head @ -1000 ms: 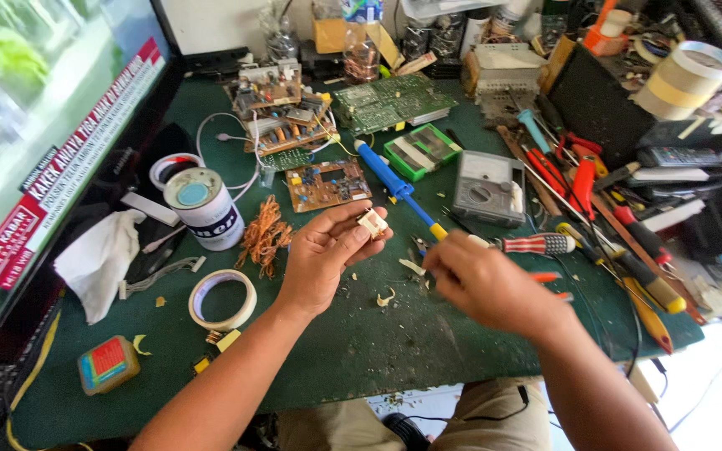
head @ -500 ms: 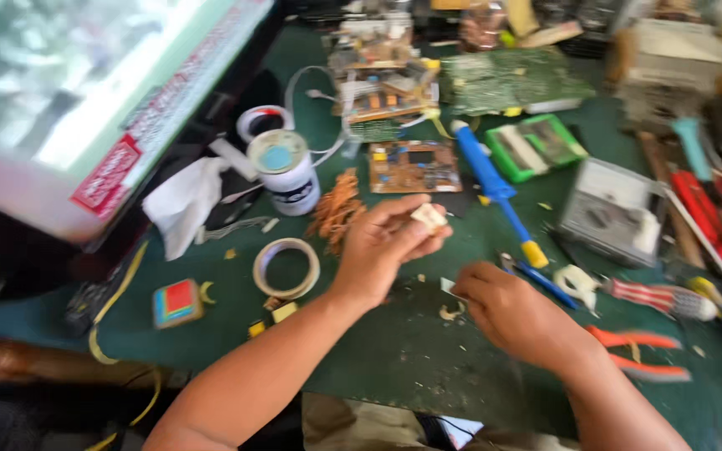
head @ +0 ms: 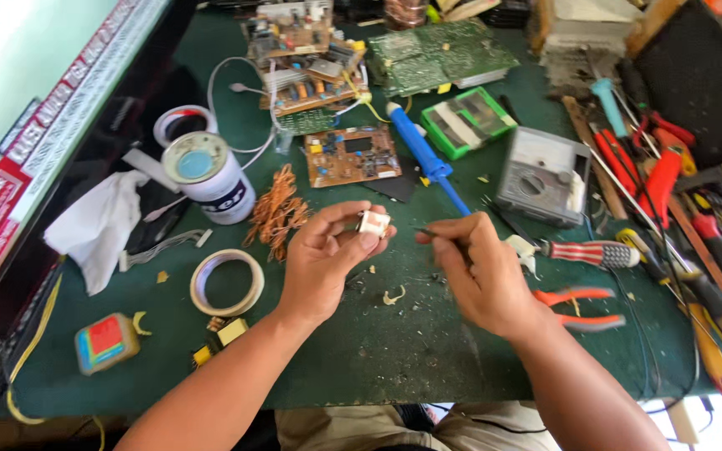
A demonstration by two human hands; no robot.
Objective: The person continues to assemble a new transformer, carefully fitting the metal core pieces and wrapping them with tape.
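The left hand (head: 327, 259) pinches a small white plastic bobbin (head: 373, 222); the right hand (head: 478, 271) grips a thin dark probe (head: 424, 231) beside it, likely needing a steady tip to pick at the winding.

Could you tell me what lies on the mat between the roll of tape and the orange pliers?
In the head view, the left hand and right hand lie between tape roll and pliers.

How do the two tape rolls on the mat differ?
The tape roll near the left hand is pale cream, lies flat on the green mat and is fully visible. The roll by the screen is white with red marks, and the white canister partly hides it. Both are thin rings with open centres.
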